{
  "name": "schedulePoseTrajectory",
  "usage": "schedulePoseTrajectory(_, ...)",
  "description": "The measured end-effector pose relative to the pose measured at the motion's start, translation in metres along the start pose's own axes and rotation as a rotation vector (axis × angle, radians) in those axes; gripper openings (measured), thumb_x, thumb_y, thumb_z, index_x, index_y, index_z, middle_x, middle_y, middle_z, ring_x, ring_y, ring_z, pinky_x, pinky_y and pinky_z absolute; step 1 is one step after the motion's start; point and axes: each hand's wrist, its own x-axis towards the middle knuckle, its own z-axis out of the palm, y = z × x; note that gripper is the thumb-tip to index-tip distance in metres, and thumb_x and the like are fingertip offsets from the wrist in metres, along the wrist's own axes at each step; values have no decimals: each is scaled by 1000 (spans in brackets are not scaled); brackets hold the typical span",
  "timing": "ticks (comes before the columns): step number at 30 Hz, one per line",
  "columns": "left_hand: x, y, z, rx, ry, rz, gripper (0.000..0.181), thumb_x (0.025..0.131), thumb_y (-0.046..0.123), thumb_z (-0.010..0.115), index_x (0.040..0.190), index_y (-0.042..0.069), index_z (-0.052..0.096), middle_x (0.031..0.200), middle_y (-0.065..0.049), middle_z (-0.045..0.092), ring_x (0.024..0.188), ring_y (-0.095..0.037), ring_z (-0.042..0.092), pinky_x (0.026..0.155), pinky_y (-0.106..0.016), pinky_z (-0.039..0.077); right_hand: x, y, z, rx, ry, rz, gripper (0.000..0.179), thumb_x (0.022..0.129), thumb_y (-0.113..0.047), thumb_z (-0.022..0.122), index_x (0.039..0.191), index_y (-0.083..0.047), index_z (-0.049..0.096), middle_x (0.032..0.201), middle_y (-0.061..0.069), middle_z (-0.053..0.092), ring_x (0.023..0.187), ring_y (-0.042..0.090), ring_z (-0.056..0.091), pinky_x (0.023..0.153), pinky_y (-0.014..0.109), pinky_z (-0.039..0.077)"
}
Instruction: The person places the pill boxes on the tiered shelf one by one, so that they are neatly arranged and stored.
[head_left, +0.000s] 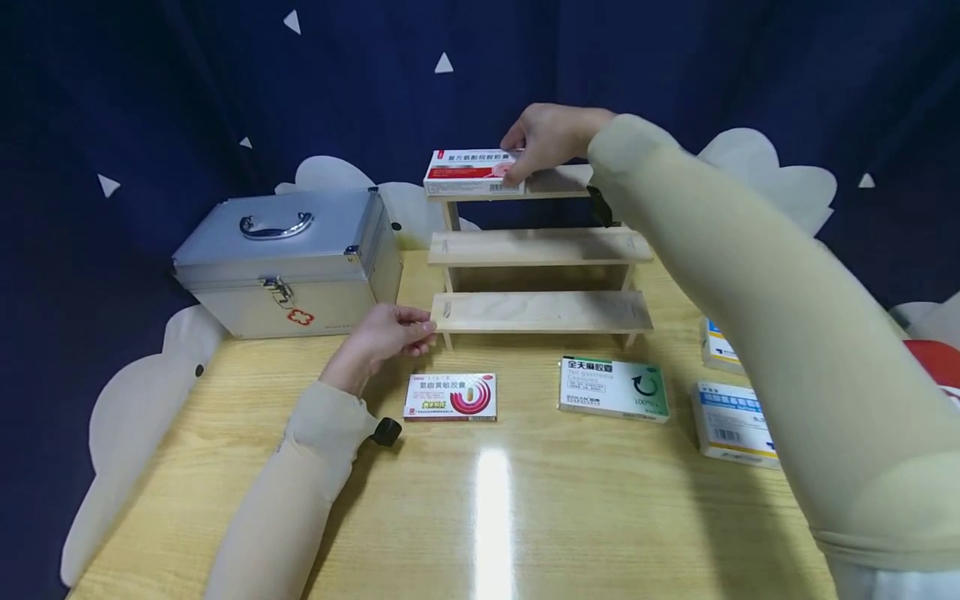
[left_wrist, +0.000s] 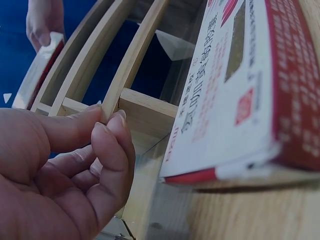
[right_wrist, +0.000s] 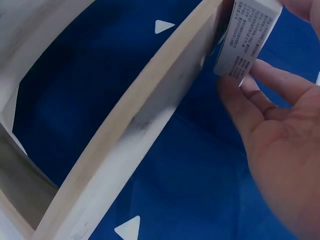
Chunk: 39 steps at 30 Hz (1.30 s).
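On the left end of the top tier of a wooden three-tier rack point(head_left: 542, 312) lies a white and red medicine box point(head_left: 457, 172). My right hand point(head_left: 553, 137) grips that box by its right end; the right wrist view shows its printed end point(right_wrist: 249, 37) between thumb and fingers. My left hand point(head_left: 387, 335) pinches the left end of the lowest tier, thumb and fingertips meeting on the wood in the left wrist view. Just below this hand, a pink and white medicine box point(head_left: 450, 397) lies on the table, close up in the left wrist view.
A silver metal case point(head_left: 285, 250) with a handle stands at the left. Right of the pink box lies a green and white medicine box point(head_left: 612, 388). Blue and white boxes point(head_left: 735, 423) lie farther right, partly behind my right sleeve. A dark blue curtain point(head_left: 375, 75) hangs behind.
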Motion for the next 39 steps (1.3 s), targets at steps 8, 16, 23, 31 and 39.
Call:
schedulePoseTrajectory(8, -4, 1, 2, 2, -4, 8, 30, 99, 4, 60, 125, -9, 56, 110, -27, 64, 71, -15, 62, 63, -20, 54, 5, 0, -1, 30, -75, 47, 89, 85, -49, 74, 156, -17, 31, 154, 6, 37, 128, 25, 37, 115, 50, 26)
schedulePoseTrajectory(16, -3, 0, -2, 4, -9, 14, 30, 99, 4, 59, 127, -8, 56, 112, -27, 64, 73, -16, 62, 66, -21, 55, 3, -5, -2, 47, -80, 75, 90, 85, -49, 74, 157, -20, 29, 157, 5, 31, 130, 25, 33, 116, 50, 23)
schedulePoseTrajectory(23, -3, -5, -6, -3, -23, 28, 34, 99, 3, 58, 130, -12, 53, 110, -26, 64, 73, -15, 63, 66, -21, 55, -9, -10, -1, -12, -38, 20, 95, 85, -54, 72, 159, -23, 20, 163, 3, 18, 142, 25, 26, 119, 51, 18)
schedulePoseTrajectory(31, 0, -1, -14, 13, -33, 44, 37, 100, 3, 57, 133, -14, 49, 111, -29, 63, 71, -14, 62, 66, -20, 54, -62, -31, 21, -35, 194, -174, 65, 92, -35, 70, 146, -7, 48, 145, 10, 51, 121, 26, 50, 104, 39, 43)
schedulePoseTrajectory(39, 8, -1, -18, 15, -42, 35, 38, 100, 3, 57, 133, -13, 49, 111, -28, 63, 73, -14, 63, 66, -20, 55, -109, -45, 102, -103, 213, -354, 49, 90, -26, 74, 130, 0, 63, 117, 13, 63, 100, 25, 61, 88, 37, 50)
